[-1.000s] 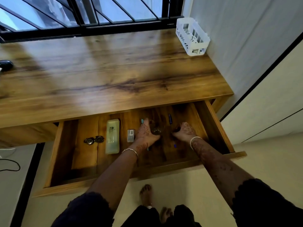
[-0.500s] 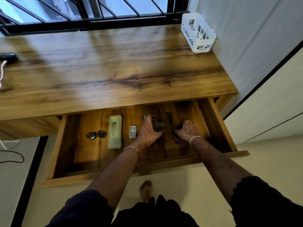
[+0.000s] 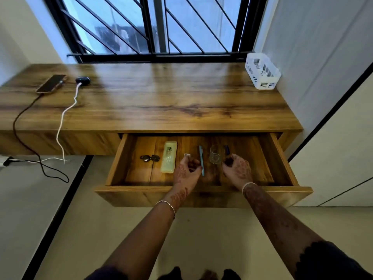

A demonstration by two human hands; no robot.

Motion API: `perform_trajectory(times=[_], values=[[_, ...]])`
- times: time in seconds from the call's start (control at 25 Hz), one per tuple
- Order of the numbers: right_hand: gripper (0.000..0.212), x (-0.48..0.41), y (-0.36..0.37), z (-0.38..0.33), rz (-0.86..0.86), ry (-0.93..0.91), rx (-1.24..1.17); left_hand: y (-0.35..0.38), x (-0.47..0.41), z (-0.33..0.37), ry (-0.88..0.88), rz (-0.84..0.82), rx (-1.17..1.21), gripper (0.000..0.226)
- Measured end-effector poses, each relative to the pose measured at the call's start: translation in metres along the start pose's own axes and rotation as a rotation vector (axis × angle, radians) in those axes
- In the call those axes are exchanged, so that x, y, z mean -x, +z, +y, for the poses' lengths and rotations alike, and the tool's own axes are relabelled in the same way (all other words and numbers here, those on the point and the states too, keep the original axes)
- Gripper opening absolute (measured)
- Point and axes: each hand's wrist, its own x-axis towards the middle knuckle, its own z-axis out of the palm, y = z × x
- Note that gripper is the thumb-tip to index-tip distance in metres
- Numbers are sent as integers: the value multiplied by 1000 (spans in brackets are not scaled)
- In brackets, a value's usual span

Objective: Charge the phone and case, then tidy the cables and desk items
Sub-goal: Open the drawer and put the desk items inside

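The phone (image 3: 51,83) lies at the desk's far left with a black cable (image 3: 19,126) plugged in. Beside it sits the dark earbud case (image 3: 82,80) with a white cable (image 3: 62,118) hanging over the edge. Both my hands are in the open drawer (image 3: 203,191). My left hand (image 3: 187,172) hovers with loosely curled fingers beside a teal pen (image 3: 201,162) and holds nothing. My right hand (image 3: 237,168) curls its fingers round a small dark object just right of a clear glass (image 3: 217,154).
The drawer also holds sunglasses (image 3: 150,158), a pale green case (image 3: 169,156), a small silver item (image 3: 187,155) and a blue thing (image 3: 227,149). A white basket (image 3: 262,73) stands at the desk's back right. Both cables trail to a floor socket (image 3: 6,160).
My left hand has let go of the glass and drawn back toward me. The view has pulled back and tilted up, so the phone and case now show.
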Motion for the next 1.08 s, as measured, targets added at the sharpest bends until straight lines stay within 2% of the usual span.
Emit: perform_trajectory(times=[0.12,0.2,0.28,0.36,0.44,0.48,0.56,0.64,0.68,0.76,0.84,1.08], values=[[33,28,-1,-3,63,-77,-6,-23,14,0,-40,-15,42,8],[31,54,-1,-8,155,-77,-33,-38,30,-4,-86,-69,122,18],[28,80,2,-15,273,-97,-26,-51,48,-10,-166,-112,224,19],[25,105,10,-19,369,-125,8,-61,65,-18,-336,-132,358,20],[31,128,21,-24,393,-73,-73,-70,77,-23,-550,-135,482,23],[37,137,26,-26,384,4,-160,-75,80,-25,-631,-135,552,21],[53,146,32,-28,323,278,-370,-83,82,-25,-699,-101,695,19],[65,142,31,-27,149,561,-635,-89,79,-25,-701,-9,798,31],[68,139,31,-25,51,639,-801,-90,77,-25,-707,37,831,35],[68,134,31,-23,-80,697,-1126,-90,75,-22,-723,94,891,37],[66,129,33,-30,-96,700,-1320,-89,72,-23,-725,121,925,36],[69,91,40,-51,-60,667,-1410,-91,33,-16,-696,91,961,36]])
